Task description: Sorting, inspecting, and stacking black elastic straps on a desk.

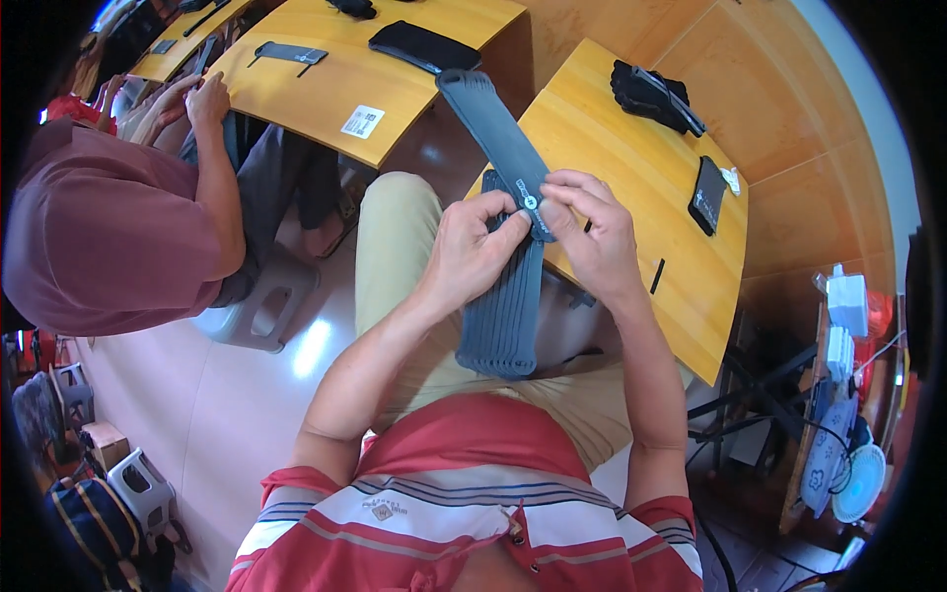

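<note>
My left hand (473, 252) grips a stack of several dark grey fabric straps (505, 326) that hangs down over my lap. One long dark grey strap (493, 128) sticks up and away from the stack. My right hand (587, 222) pinches that strap at a small white round tag where it meets the stack. Both hands are close together, thumbs nearly touching, above my knees and the near edge of a wooden desk (631, 168).
On the desk lie a black bundle of straps (651, 94), a flat black pouch (707, 194) and a small black strip (657, 276). A person in a maroon shirt (109, 237) sits at the left by another desk (326, 79). Plastic stools (148, 488) and a fan (858, 483) stand around.
</note>
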A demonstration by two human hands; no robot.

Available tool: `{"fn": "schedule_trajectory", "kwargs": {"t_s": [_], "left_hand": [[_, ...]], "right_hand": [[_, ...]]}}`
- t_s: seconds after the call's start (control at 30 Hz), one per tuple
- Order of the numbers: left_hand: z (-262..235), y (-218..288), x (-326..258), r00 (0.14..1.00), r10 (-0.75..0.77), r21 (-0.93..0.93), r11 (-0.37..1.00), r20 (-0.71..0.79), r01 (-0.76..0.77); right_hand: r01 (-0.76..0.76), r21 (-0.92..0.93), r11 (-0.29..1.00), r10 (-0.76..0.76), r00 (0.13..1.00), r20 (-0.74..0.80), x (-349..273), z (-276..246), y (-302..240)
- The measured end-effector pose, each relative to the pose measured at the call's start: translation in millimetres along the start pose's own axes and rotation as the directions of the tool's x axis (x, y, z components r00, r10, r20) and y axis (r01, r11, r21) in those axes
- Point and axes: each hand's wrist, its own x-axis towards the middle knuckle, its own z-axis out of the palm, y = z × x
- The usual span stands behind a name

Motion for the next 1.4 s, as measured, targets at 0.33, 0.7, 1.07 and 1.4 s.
{"fn": "schedule_trajectory", "kwargs": {"t_s": [0.33, 0.7, 1.07, 1.4], "left_hand": [[-5.9, 10.1, -5.7, 0.999, 0.016, 0.049, 0.999, 0.036, -0.017], [-4.7, 11.0, -13.9, 0.997, 0.071, 0.18, 0.981, 0.022, -0.074], [-5.8, 12.7, -12.6, 0.992, 0.118, 0.318, 0.94, 0.044, -0.126], [-11.0, 28.9, -17.9, 0.995, 0.063, 0.167, 0.983, 0.078, -0.076]], "right_hand": [[0.02, 0.061, 0.998, -0.032, 0.977, 0.21, -8.9, -13.6, -11.5], [-0.079, 0.171, 0.982, 0.039, 0.974, 0.223, -13.9, -9.0, -12.2], [0.274, -0.315, 0.909, -0.262, 0.962, 0.078, -22.9, 1.1, -23.0], [0.224, -0.254, 0.941, -0.249, 0.966, -0.069, -21.1, -6.5, -10.4]]}}
